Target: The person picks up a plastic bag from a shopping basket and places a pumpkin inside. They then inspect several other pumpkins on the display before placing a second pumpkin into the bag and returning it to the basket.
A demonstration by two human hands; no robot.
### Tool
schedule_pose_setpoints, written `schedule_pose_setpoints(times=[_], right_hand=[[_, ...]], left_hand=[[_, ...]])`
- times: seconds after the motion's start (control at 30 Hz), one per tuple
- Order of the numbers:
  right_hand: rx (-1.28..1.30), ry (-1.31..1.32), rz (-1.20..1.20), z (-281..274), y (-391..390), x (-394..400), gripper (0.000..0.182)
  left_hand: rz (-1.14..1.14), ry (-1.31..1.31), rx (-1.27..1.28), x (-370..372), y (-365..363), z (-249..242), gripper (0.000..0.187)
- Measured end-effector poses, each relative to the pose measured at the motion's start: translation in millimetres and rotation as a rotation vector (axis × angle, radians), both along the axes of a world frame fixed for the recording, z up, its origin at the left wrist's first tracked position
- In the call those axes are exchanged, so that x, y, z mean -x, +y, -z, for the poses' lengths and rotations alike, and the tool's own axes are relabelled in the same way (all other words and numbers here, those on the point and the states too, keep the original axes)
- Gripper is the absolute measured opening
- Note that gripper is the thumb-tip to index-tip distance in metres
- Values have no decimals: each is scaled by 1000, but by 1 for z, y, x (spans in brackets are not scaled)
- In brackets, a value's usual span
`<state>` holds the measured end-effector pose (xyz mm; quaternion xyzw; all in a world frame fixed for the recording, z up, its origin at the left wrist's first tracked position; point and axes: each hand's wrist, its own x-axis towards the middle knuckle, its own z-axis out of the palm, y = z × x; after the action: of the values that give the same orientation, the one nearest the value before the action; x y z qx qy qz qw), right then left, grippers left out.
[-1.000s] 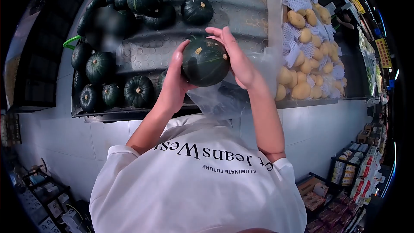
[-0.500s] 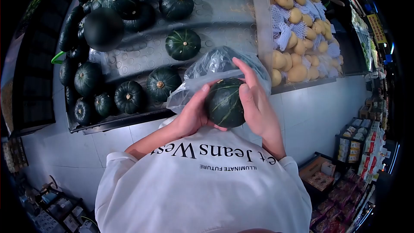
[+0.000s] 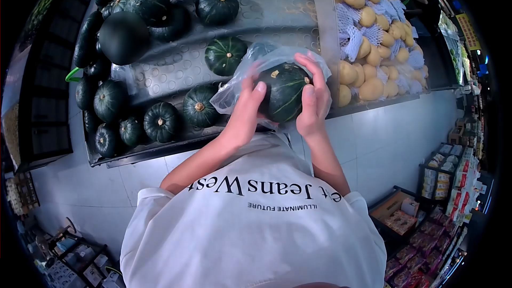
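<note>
A dark green pumpkin (image 3: 285,93) with pale streaks is gripped from both sides in front of my chest. My left hand (image 3: 247,108) presses its left side, thumb on top. On the right side, my right hand (image 3: 314,98) curls round it with the thumb up and fingers toward the far side. A clear plastic bag (image 3: 229,95) spreads behind and around the pumpkin; how far the pumpkin sits inside it I cannot fully tell. Just beyond the bag, another green pumpkin (image 3: 226,56) rests on the display, and one more pumpkin (image 3: 200,105) sits left of my left hand.
Several pumpkins (image 3: 161,122) line the front and left of the metal display shelf (image 3: 272,8). Past a clear divider (image 3: 328,37), yellow potatoes (image 3: 372,89) lie among white foam nets (image 3: 352,42). Packaged goods (image 3: 437,176) stand on racks at the right.
Both hands have moved forward and up with the pumpkin, away from my chest. The pumpkin has turned, and the bag now gathers closer around it.
</note>
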<state>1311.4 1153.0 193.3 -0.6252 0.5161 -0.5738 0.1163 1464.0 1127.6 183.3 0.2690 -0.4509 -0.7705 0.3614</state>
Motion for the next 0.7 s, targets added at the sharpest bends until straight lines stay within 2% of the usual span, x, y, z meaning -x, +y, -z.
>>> schedule_pose_setpoints(times=[0.1,0.2,0.23,0.33,0.4,0.5,0.6,0.7], right_hand=[[46,-19,66,5,-10,1,44],[-1,-124,71,1,-20,0,44],[-3,-118,73,3,-20,0,43],[-38,-48,51,9,-23,0,55],[-53,-78,102,6,-34,-6,51],[-176,-168,110,-5,-45,-7,47],[-152,191,212,9,-52,-1,45],[-211,203,220,9,-51,-1,47]], left_hand=[[-74,66,19,4,2,-2,62],[-152,-70,178,5,1,6,61],[-181,-79,191,6,2,4,59],[-267,-226,445,9,-17,2,56],[-305,-241,477,15,-37,11,54],[-161,-513,481,13,-44,3,61],[-196,-587,694,14,-44,20,65],[-178,-731,763,10,-49,13,69]])
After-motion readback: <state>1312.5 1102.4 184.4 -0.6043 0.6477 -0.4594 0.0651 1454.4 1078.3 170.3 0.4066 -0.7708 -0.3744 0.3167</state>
